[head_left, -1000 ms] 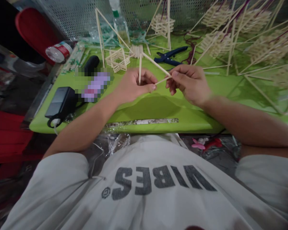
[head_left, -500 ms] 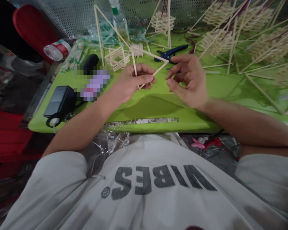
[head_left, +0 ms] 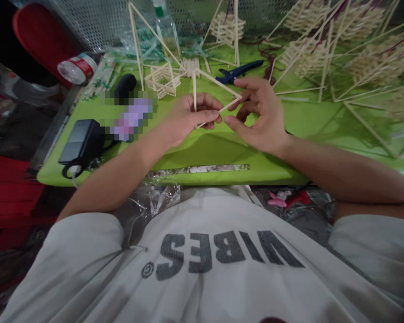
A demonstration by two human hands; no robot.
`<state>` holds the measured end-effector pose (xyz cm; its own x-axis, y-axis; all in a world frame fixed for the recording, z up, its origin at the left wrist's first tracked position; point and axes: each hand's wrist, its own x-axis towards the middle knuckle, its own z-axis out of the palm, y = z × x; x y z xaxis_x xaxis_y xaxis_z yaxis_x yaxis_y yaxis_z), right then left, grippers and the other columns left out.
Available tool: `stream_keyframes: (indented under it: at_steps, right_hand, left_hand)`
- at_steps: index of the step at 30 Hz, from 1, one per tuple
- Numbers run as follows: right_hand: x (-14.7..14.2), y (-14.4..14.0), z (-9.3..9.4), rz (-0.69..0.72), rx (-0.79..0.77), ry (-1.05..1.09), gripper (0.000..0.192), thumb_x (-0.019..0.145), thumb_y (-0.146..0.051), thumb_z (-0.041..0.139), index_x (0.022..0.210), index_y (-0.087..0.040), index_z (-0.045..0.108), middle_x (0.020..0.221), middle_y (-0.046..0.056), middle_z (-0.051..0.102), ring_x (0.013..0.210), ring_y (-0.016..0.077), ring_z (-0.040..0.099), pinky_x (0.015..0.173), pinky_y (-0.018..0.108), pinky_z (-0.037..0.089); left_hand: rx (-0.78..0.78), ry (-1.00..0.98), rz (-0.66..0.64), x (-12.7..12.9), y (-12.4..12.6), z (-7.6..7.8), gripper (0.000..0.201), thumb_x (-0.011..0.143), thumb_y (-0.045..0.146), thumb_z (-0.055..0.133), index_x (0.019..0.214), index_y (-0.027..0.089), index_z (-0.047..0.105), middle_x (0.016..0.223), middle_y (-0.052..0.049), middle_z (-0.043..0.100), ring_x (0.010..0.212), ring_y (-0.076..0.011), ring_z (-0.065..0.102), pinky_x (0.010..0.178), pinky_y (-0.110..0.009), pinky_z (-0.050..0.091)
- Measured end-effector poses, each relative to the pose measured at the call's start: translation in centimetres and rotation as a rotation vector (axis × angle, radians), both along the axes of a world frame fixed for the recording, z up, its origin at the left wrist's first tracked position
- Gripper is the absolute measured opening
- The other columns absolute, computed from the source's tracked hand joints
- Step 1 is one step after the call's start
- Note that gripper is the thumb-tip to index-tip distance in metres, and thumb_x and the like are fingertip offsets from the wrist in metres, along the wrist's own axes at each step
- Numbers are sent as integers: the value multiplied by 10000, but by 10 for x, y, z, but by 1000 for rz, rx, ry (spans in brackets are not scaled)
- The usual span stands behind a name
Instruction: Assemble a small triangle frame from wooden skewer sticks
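My left hand (head_left: 197,112) pinches a triangle of thin wooden sticks (head_left: 218,84) by its lower side, thumb on top. One corner of the triangle points up and another points right. Close to that right corner is my right hand (head_left: 261,114), its fingers curved and apart; whether a fingertip touches the stick I cannot tell. Behind the hands lie dark blue pliers (head_left: 240,72), partly hidden by my right hand. A star-shaped stack of sticks (head_left: 162,80) and a row of short sticks (head_left: 190,67) are beyond my left hand.
Several stick frames with woven hanging parts (head_left: 305,58) crowd the right of the green table (head_left: 215,150). At the left are a black charger-like box (head_left: 81,141), a black cylinder (head_left: 125,87) and a plastic jar (head_left: 77,68). A clear bottle (head_left: 168,31) stands behind.
The stick triangle has turned slightly in my left hand, its top corner now farther right. My right hand has moved a little left, closer to the triangle's right corner.
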<state>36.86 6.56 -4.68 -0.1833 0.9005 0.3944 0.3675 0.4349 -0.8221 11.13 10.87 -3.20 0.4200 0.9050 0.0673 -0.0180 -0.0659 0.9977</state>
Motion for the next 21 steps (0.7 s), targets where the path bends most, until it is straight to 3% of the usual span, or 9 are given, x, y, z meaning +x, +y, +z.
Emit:
stream_keyframes:
  at_steps: [8,11,13,18,21]
  right_hand:
    - [3,3,-7,-10,20,-25,880,957,-832,1057,1662,-449,695,1422,125,880,1310,450,857,946,570,714]
    - [8,6,-5,-16,36,-32,906,966,-806,1065,1704,-447,679,1454,129,889,1293,434,863,965,564,731]
    - [12,11,-4,-25,44,-93,824,998,-791,1037,1675,-447,714,1473,125,899,1245,413,872,977,557,737]
    - [11,25,0,67,33,-560,352,1129,-521,863,1388,-283,870,1409,181,921,1094,395,865,1075,595,710]
    - [6,36,3,163,62,-857,299,1130,-385,827,1345,-187,891,1408,239,914,1195,421,847,1110,580,666]
  left_hand:
    - [-47,66,6,-4,3,-1,185,1010,198,990,1104,216,831,906,-6,832,691,-149,793,686,-284,624]
    - [8,39,35,-13,11,0,210,1019,290,1017,1113,227,839,947,-16,858,721,-160,815,678,-282,628]
    - [69,3,68,-22,20,3,243,1014,370,1047,1092,253,849,968,-25,870,760,-181,839,693,-300,649]
    - [124,-45,163,-42,44,3,223,968,447,1066,1033,325,891,1015,-37,896,775,-206,798,730,-376,673]
    - [80,-35,191,-42,53,0,195,937,378,1057,990,311,882,946,-24,870,752,-185,770,686,-340,633]
